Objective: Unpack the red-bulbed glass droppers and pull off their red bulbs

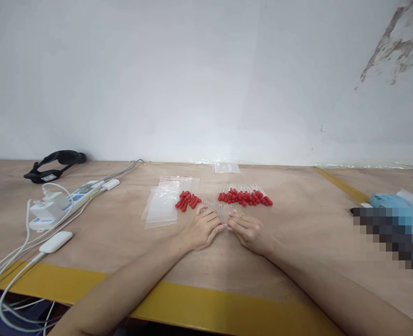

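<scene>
A clear striped plastic piece (224, 212) lies flat on the table, looking like thin clear tubes side by side; its exact kind cannot be told. My left hand (203, 228) closes its bent fingers on the left edge. On the right edge my right hand (246, 228) presses with fingers together. A small pile of red bulb-ended pieces (184, 200) sits just beyond my left hand. Past my right hand lie many red-tipped pale sticks (245, 196), red ends toward me. Clear zip bags (162, 205) overlap to the left of the red pile.
Another clear bag (226, 168) lies by the wall. At left are a power strip (83, 191) with plugs, white cables, a white oval device (56, 242) and a black headband-like item (47, 175). A blue plastic packet (395, 205) and a pixelated dark object (392, 233) are at right.
</scene>
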{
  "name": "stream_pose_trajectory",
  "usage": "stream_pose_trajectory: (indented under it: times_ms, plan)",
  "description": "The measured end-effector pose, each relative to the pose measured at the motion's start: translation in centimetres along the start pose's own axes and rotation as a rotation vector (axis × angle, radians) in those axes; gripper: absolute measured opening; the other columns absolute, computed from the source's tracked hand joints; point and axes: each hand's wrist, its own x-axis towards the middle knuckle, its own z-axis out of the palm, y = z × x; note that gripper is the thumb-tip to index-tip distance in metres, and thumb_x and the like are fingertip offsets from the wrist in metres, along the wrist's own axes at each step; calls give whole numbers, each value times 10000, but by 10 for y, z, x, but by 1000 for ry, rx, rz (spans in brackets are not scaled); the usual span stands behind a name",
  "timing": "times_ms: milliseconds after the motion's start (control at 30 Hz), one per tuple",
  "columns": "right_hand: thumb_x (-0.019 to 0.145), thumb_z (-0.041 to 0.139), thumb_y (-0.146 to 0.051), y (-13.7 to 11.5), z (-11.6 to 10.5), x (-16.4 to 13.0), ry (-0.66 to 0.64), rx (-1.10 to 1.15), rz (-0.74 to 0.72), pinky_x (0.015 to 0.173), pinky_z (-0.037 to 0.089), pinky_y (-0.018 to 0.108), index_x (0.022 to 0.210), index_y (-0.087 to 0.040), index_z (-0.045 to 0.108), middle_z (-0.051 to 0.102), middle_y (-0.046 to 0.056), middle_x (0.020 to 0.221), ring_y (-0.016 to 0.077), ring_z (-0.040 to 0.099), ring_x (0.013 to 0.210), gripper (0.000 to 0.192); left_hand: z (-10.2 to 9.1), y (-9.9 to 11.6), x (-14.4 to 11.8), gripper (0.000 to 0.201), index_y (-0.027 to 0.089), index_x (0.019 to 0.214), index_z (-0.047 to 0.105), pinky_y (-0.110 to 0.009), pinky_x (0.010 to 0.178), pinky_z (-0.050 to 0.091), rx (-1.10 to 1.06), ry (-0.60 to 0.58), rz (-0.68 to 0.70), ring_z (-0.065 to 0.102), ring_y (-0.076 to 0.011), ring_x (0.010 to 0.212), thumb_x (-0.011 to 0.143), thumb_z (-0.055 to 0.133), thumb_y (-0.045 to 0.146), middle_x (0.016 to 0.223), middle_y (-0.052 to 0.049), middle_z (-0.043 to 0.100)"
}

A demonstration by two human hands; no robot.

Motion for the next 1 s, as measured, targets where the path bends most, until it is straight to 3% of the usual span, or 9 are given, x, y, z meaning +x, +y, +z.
stream_pose_trajectory:
  times_ms: [633,867,1000]
  plan:
    - [836,393,-89,1,-10,-3,16,-60,-110,966,432,374,998,-143,579,643,87,973,185,526,1067,252,0,-1,-4,281,171,717,495,-351,876,272,-79,-41,-8,478,-141,803,905,296,236,730,-12,556]
    - [848,421,-193,-4,-4,-1,7,137,147,901,471,349,882,-194,591,657,45,808,164,602,915,173,0,-2,-3,218,187,843,545,-344,857,279,-22,36,-12,501,-150,853,895,361,290,820,-24,595]
    - [855,404,-186,-5,-1,0,22,217,192,882,476,321,848,-205,590,654,31,769,149,609,885,187,2,-4,-3,198,181,857,551,-349,847,283,56,99,31,495,-164,862,883,391,295,832,-37,597]
